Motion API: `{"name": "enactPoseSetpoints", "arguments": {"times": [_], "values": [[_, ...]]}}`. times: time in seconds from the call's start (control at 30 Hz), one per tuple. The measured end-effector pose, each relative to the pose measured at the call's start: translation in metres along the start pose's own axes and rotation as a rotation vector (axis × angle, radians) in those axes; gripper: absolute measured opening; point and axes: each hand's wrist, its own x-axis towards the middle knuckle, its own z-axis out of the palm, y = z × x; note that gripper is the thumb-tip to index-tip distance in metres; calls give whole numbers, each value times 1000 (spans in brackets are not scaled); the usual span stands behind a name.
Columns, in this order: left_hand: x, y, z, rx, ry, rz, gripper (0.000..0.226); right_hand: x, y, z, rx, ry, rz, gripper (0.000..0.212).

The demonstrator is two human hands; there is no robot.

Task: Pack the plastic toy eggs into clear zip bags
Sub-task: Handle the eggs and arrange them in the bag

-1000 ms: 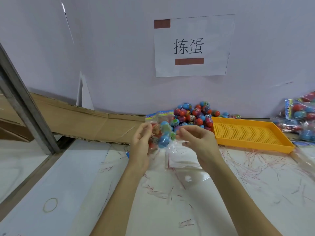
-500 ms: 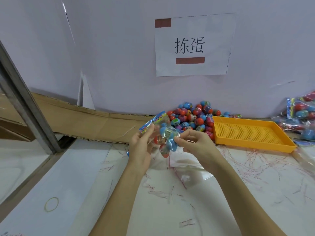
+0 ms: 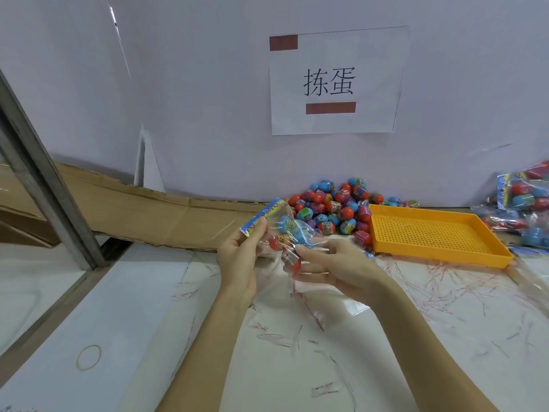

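A clear zip bag [image 3: 289,230] holding several blue and red toy eggs hangs tilted above the table, its printed header card pointing up and left. My left hand [image 3: 242,257] pinches the bag at the header end. My right hand [image 3: 332,270] lies under the lower end with its fingers nearly straight, touching the bag from the right. Behind the bag, a heap of loose toy eggs [image 3: 335,208] lies against the wall. An empty clear bag [image 3: 323,295] lies flat on the table beneath my right hand.
A yellow perforated tray [image 3: 433,234] sits right of the egg heap. Filled bags [image 3: 523,200] are piled at the far right. Torn plastic strips litter the white table [image 3: 386,337]. A rubber band [image 3: 88,357] lies near left. Cardboard [image 3: 133,208] and a metal post [image 3: 38,179] stand left.
The bag has tipped over so its header card points up-left. My right hand has let go of the top edge and opened beneath the bag's lower end.
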Motion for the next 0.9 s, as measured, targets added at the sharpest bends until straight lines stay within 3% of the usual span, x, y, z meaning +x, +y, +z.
{"name": "enactPoseSetpoints", "arguments": {"times": [0.13,0.27,0.33,0.5,0.6,0.67,0.77,0.8,0.9], "values": [[3,1,-1,111,21,52,50,-8,-11,-11,-198,140,-24,47],[8,5,-10,166,87,168,56,-12,-21,-36,140,417,-188,40],[10,4,-13,198,124,180,52,-11,-22,-48,196,496,-215,35],[10,8,-15,152,190,179,46,-23,-25,-62,-16,239,-42,42],[9,7,-17,237,173,234,37,-26,-34,-65,272,426,-372,55],[8,4,-17,385,122,323,29,-29,-38,-72,520,526,-560,68],[9,0,-17,755,-36,506,11,-31,-37,-73,491,522,-474,74],[9,-2,-17,964,-82,542,14,-29,-34,-69,428,525,-429,69],[10,-11,-21,1496,-134,544,52,-20,-25,-59,300,525,-359,47]]}}
